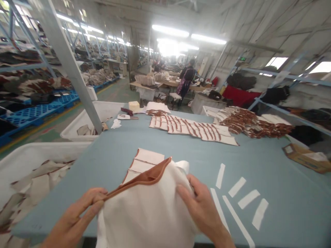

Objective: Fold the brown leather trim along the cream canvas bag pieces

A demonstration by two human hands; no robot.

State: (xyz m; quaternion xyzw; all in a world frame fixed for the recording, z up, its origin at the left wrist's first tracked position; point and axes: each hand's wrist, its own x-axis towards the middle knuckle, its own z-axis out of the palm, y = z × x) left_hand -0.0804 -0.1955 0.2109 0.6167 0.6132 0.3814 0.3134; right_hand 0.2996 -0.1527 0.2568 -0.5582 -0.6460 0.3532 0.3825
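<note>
A cream fabric piece with a brown bound edge (144,210) is held up between my two hands near the front of the table. My left hand (80,210) pinches the left end of its brown edge. On the other side, my right hand (199,203) grips the cloth, thumb on the near face and fingers behind. The brown edge bows open in the middle and shows brown lining. Behind it, partly covered, a short row of overlapping cream pieces (147,156) lies on the blue-grey table (119,137).
White strips (235,187) lie at the right of the table. Farther back are a row of brown-edged pieces (191,127) and a heaped pile (248,120). White bins (51,148) stand left, beside a metal post (69,69). A cardboard box (307,156) sits right. A person (186,79) stands beyond.
</note>
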